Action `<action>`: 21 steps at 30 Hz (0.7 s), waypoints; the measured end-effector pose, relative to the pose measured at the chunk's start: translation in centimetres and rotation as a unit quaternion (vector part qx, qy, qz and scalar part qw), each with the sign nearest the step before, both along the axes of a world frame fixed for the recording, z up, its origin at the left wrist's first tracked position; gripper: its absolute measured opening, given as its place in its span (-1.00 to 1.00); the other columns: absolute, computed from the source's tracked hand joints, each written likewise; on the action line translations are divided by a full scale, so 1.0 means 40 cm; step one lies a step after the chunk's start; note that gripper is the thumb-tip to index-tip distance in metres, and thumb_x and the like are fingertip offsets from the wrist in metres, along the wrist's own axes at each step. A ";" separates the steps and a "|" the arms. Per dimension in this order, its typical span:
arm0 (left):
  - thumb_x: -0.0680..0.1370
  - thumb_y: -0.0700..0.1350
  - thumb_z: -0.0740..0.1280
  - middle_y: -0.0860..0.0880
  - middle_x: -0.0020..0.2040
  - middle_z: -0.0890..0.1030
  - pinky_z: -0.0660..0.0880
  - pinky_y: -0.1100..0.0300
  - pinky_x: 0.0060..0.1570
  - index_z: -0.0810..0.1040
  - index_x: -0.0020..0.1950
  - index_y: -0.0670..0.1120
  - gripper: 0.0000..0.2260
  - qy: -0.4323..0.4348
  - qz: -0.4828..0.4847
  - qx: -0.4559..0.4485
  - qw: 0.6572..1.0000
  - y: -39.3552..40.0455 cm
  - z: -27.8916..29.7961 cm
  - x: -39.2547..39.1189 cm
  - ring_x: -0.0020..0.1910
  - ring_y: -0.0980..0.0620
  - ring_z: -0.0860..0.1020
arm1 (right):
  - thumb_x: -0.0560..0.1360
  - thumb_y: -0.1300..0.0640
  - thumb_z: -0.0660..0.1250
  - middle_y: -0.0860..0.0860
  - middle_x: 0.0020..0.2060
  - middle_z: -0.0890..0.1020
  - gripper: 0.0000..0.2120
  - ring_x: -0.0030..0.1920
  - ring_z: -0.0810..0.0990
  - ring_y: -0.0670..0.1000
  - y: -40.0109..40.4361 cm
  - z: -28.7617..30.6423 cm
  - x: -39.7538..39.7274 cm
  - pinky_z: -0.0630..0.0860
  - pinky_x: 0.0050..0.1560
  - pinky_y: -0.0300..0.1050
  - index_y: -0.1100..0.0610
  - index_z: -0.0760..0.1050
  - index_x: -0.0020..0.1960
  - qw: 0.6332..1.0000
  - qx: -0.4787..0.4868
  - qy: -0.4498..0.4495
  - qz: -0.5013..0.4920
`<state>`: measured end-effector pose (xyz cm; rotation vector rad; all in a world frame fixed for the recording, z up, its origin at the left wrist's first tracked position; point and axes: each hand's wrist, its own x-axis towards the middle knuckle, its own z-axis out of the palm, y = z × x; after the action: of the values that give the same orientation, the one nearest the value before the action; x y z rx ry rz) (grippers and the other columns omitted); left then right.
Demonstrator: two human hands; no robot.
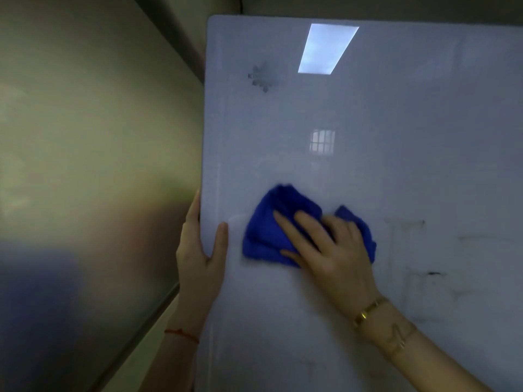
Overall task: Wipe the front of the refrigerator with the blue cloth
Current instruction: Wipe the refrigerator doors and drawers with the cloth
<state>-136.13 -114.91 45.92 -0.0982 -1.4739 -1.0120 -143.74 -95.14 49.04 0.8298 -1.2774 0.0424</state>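
right hand (331, 244), fingers spread, pressed cloth (268, 230) on fridge (396, 137) at 7 o'clock, left hand (198, 250) gripped its edge; most seemed unwiped.

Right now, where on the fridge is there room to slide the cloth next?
The door is bare above the blue cloth, up to the snowflake mark, and wide open to its right. Left is crowded: the left hand grips the door edge beside the cloth, which the right hand presses flat.

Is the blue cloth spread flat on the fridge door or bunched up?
Bunched: the blue cloth sits in thick folds under the right hand, pressed against the refrigerator front.
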 end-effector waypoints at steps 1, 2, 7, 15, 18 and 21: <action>0.55 0.16 0.25 0.09 0.38 0.49 0.50 0.02 0.33 0.24 0.56 0.02 -0.40 0.001 0.001 -0.002 1.000 0.000 0.000 -0.001 0.34 0.13 0.50 | 0.53 0.01 0.38 0.03 0.21 0.47 -0.58 -0.05 0.44 0.13 0.029 -0.022 -0.005 0.43 -0.11 0.04 0.03 0.46 0.36 1.000 0.010 0.005 -0.011; 0.56 0.15 0.25 0.10 0.38 0.49 0.50 0.04 0.33 0.23 0.56 0.04 -0.40 0.000 0.002 -0.003 1.000 0.001 0.000 -0.001 0.34 0.14 0.49 | 0.53 0.01 0.39 0.04 0.20 0.48 -0.57 -0.07 0.44 0.14 0.055 -0.014 -0.011 0.44 -0.11 0.04 0.03 0.46 0.37 1.000 0.003 0.008 -0.014; 0.57 0.12 0.26 0.18 0.33 0.47 0.45 0.35 0.28 0.23 0.56 0.03 -0.42 0.008 0.008 -0.011 1.000 0.003 0.000 -0.005 0.33 0.23 0.48 | 0.63 -0.01 0.24 0.09 0.17 0.56 -0.66 -0.05 0.37 0.10 0.055 0.198 -0.021 0.33 -0.07 -0.01 0.02 0.46 0.37 0.981 -0.191 -0.029 -0.006; 0.56 0.14 0.25 0.09 0.38 0.48 0.48 0.09 0.34 0.22 0.57 0.02 -0.40 0.010 -0.006 -0.014 1.000 -0.001 -0.006 -0.009 0.35 0.15 0.48 | 0.47 0.18 0.44 0.03 0.19 0.46 -0.48 -0.11 0.42 0.14 0.084 -0.073 -0.014 0.41 -0.13 0.04 0.02 0.41 0.39 0.999 0.004 0.006 -0.032; 0.58 0.07 0.26 0.05 0.39 0.47 0.48 0.11 0.36 0.23 0.57 -0.02 -0.43 0.017 0.001 -0.013 1.000 0.003 -0.005 -0.010 0.37 0.12 0.48 | 0.57 0.09 0.35 0.06 0.19 0.47 -0.62 -0.10 0.39 0.14 0.106 0.080 -0.027 0.38 -0.09 0.02 0.01 0.45 0.38 0.991 -0.136 -0.014 -0.012; 0.58 0.06 0.27 0.05 0.40 0.47 0.47 0.18 0.34 0.23 0.57 -0.03 -0.42 0.018 -0.002 -0.015 1.000 0.005 -0.006 -0.009 0.37 0.12 0.47 | 0.63 -0.01 0.23 0.07 0.16 0.57 -0.67 -0.09 0.39 0.10 0.054 0.184 -0.018 0.37 -0.08 -0.02 0.00 0.46 0.37 0.970 -0.240 -0.034 -0.005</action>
<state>-136.49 -114.72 45.68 -0.1394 -1.4569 -0.9869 -144.47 -92.99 56.41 0.4077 -1.2633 0.3609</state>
